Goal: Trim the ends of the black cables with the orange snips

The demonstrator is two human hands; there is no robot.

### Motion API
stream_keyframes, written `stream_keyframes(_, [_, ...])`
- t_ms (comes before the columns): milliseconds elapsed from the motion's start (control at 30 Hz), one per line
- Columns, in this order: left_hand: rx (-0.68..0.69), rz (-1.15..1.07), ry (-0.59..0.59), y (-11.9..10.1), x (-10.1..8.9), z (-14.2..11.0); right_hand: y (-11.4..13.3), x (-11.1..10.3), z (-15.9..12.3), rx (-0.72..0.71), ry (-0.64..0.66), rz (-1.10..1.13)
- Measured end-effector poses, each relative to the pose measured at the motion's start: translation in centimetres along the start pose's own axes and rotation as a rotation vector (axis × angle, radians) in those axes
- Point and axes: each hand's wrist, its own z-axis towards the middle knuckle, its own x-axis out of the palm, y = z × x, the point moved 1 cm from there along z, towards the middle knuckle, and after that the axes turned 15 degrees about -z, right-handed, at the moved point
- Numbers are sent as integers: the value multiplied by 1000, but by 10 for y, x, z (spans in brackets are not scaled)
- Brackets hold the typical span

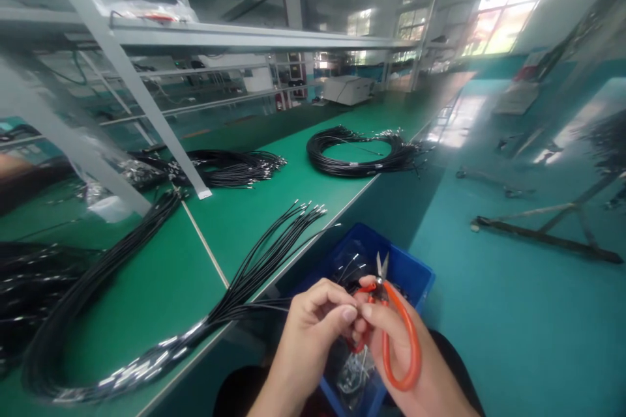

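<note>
Both hands meet over a blue bin (pixel 424 277) below the table edge. My right hand (pixel 401 339) holds scissors (pixel 411 352) with orange-red handles; the blades point up and stand apart. Its thumb and a finger also pinch close to my left fingertips. My left hand (pixel 323 319) is closed in a pinch on a black cable that leads in from the table; the cable's end is hidden between the fingers. On the table a long bundle of black cables (pixel 264 254) with silvery tips curves round, and strands from it run behind my left hand.
Coiled black cables (pixel 352 169) lie farther along the green table (pixel 288 192), with another bundle (pixel 229 168) by a shelf post (pixel 161 111). Clear bags and clippings lie in the bin. A wheeled metal stand (pixel 548 234) is on the floor at right.
</note>
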Motion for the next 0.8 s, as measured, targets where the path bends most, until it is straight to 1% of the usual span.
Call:
stream_keyframes(33, [-27, -34, 3, 0, -1, 1, 0, 0, 0, 10, 11, 8])
stream_keyframes(100, [-61, -97, -34, 0, -3, 1, 0, 0, 1, 35, 15, 19])
stream_keyframes(167, [-65, -140, -66, 2, -3, 1, 0, 1, 3, 52, 2, 26])
stream_keyframes(200, [-57, -147, -64, 3, -2, 1, 0, 1, 3, 59, -9, 33])
stream_keyframes(333, [-11, -114, -10, 4, -2, 3, 3, 3, 5, 70, -34, 68])
stream_keyframes(400, [2, -64, -24, 3, -6, 4, 4, 3, 5, 73, -32, 72])
stream_keyframes(467, [50, 86, -86, -1, -10, 3, 4, 2, 6, 73, -36, 68])
stream_keyframes(533, [173, 369, -144, -5, -12, 2, 4, 2, 7, 72, -40, 65])
stream_keyframes(600, [318, 693, -127, -10, -11, -1, 4, 2, 9, 72, -38, 71])
stream_keyframes(667, [428, 952, -64, -13, -10, -2, 3, 3, 10, 77, -26, 82])
stream_keyframes(700, [471, 1039, -54, -14, -10, -3, 4, 4, 10, 80, -27, 87])
stream_keyframes(733, [506, 1092, -75, -15, -12, -4, 4, 4, 10, 84, -31, 91])
stream_keyframes(800, [525, 1084, -159, -17, -16, -5, 4, 6, 10, 86, -50, 92])
